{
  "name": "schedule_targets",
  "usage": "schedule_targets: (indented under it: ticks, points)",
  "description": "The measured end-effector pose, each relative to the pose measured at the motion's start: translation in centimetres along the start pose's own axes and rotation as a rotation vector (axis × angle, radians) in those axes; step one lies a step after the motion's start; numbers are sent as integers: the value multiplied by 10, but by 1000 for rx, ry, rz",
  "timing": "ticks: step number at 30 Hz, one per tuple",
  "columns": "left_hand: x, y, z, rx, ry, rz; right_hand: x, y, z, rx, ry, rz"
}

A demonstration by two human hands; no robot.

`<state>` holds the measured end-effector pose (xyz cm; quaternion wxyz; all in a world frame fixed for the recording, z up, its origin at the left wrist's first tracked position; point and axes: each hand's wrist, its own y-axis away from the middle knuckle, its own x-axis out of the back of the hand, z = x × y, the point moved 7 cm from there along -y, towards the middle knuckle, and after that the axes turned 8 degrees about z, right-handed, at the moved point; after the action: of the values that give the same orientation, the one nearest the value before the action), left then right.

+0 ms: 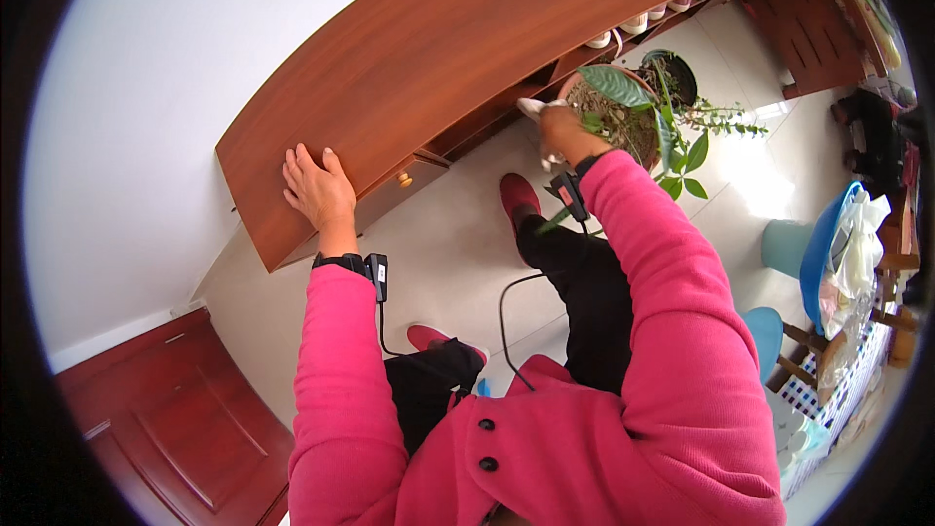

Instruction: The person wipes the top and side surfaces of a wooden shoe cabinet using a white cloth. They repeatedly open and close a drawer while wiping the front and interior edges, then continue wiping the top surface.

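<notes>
My left hand (318, 188) lies with fingers spread on the brown wooden top of a long shoe cabinet (409, 80), near its left end. My right hand (564, 133) is closed on a white cloth (533, 108), beside the cabinet's front edge. Part of the cloth hangs below the fingers, and the hand is slightly blurred. Just right of that hand stands a terracotta-coloured pot of soil (612, 113) with a leafy green plant (683, 161). Below the left hand, a cabinet door with a round wooden knob (405, 179) stands partly open.
Shoes (634, 23) sit in the cabinet's open shelf. A dark pot (676, 77) stands behind the plant. At right are a blue basin (818, 263) holding plastic bags, a pale green bucket (785, 247) and a blue stool (763, 336). A red panelled door (182, 431) is at lower left.
</notes>
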<state>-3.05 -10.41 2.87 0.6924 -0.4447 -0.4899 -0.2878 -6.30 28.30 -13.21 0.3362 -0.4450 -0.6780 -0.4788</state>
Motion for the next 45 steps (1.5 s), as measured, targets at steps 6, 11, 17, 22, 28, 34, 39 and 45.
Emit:
schedule_targets:
  ticks: [6, 11, 17, 22, 28, 34, 39, 45]
  points:
    - [-1, -2, 0, 5, -13, -1, -43, -42, -6, 89, -185, -50]
    - [-1, -2, 1, 5, -12, -8, -31, -3, 16, -699, -1447, 155]
    - [-1, -1, 0, 12, -4, -12, 59, 10, -36, -217, -2280, 405]
    - [1, -1, 1, 4, 11, 4, 78, 17, -34, -138, -2321, 514]
    - [1, -2, 3, -6, -1, 16, 74, 30, -16, -475, -1599, 746]
    - [0, -1, 1, -10, -3, 21, 85, 44, -63, -282, -563, 1030]
    - [0, -1, 1, 8, 7, -3, 32, 61, -169, 167, -395, 480]
    - [1, -1, 1, -8, 13, 10, -17, 54, -153, 194, -331, 302]
